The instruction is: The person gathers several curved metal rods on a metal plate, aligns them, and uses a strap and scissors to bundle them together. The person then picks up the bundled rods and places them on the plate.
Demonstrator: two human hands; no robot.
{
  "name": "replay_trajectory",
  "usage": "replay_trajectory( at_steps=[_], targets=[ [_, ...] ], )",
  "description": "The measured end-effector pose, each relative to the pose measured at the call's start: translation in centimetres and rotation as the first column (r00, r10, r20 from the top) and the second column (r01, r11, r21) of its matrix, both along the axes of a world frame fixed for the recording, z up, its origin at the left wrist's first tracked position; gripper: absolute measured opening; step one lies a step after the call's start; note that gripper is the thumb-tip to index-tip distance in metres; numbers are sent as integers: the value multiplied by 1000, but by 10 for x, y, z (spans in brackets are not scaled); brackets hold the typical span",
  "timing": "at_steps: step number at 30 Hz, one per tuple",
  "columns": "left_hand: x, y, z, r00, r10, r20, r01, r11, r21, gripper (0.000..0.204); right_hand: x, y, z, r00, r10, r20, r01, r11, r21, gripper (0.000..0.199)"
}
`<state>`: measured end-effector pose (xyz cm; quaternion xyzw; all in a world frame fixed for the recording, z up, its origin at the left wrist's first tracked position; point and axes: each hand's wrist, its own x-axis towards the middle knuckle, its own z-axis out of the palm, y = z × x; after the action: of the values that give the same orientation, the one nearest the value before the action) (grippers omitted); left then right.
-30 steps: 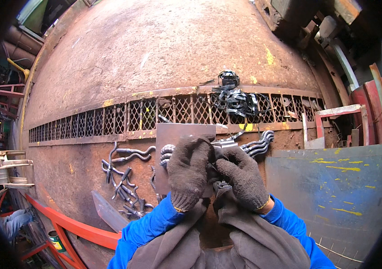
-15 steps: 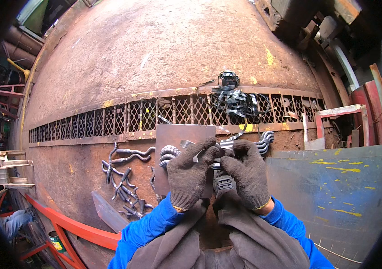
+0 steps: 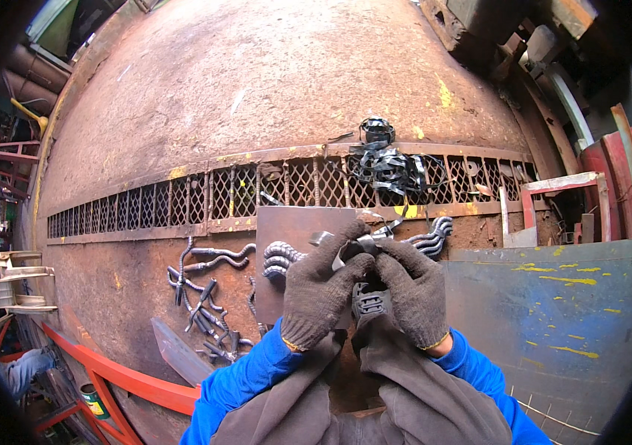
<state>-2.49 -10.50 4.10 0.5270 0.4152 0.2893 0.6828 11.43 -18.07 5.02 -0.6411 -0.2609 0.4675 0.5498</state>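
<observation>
My gloved left hand (image 3: 323, 289) is closed, its fingertips pinching a thin shiny strap (image 3: 321, 238) that loops up around them. My gloved right hand (image 3: 414, 285) is closed on the same strap, close to the left fingertips. Under both hands lies a bundle of bent, ribbed metal rods (image 3: 283, 256); its curved ends stick out on either side, the middle hidden by the gloves. A flat brown metal plate (image 3: 305, 219) sits beneath the bundle's left part. Just below the hands shows the toe of a dark shoe (image 3: 371, 300).
Loose bent rods (image 3: 208, 315) are scattered left of the plate. Tangled black strapping (image 3: 390, 167) lies on the floor grating (image 3: 238, 194). A red beam (image 3: 130, 374) runs at lower left, near a flat grey metal piece (image 3: 180, 348). At right are a paint-marked sheet (image 3: 553, 304) and a frame (image 3: 564, 184).
Both hands have shifted slightly on the strap, and the right fingertips have risen closer to the left ones. The bundle's right end shows more; the rods stay in place.
</observation>
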Motion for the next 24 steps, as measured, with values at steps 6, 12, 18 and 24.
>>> replay_trajectory(
  at_steps=[6,12,18,24],
  targets=[
    [-1,2,2,995,-70,-65,71,997,5,37,5,-3,-11,966,105,237,-111,994,13,25],
    [-2,-4,-10,996,81,21,-82,995,54,35,0,-2,-17,995,-43,-93,45,999,24,22],
    [-2,-2,-12,994,94,-57,-84,985,152,32,1,1,-5,981,17,-193,-23,999,-27,25],
    [0,-5,-6,987,161,7,-160,974,163,30,-1,1,-11,981,-26,-191,20,999,-35,26]
  ],
)
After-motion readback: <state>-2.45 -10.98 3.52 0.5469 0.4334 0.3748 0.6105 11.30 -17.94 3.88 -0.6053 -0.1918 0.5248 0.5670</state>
